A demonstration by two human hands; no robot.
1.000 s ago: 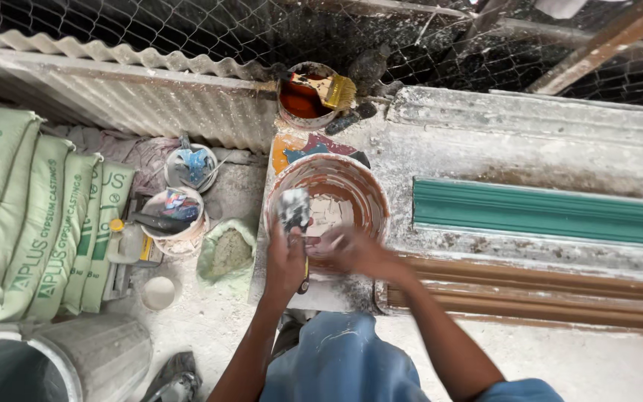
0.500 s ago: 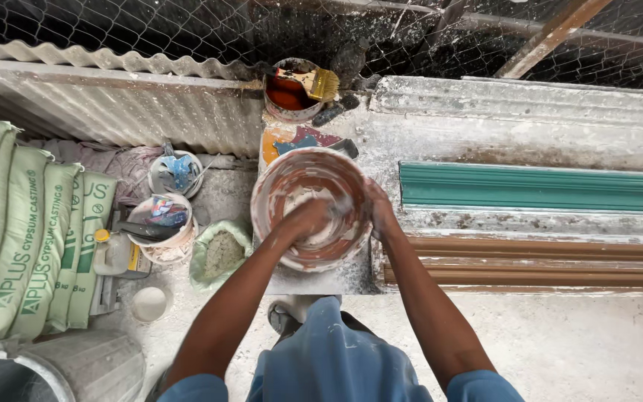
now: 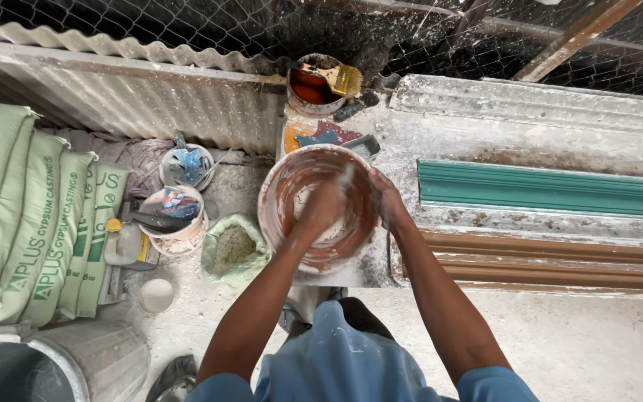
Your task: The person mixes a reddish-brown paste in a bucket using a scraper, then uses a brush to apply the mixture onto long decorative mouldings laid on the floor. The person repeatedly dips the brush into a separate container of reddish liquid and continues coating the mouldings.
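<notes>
Right now the mixing is under way: the left hand is down inside the round bowl on the bench, fingers curled around something I cannot make out, working the white paste. The right hand grips the bowl's rim. Next, I judge, calls for steady bracing while stirring.

A reddish-brown plastic bowl, smeared matt with white plaster, is shown on a rough, plaster-crusted bench. Corrugated metal sheeting and woven green sacks are seen alongside.
</notes>
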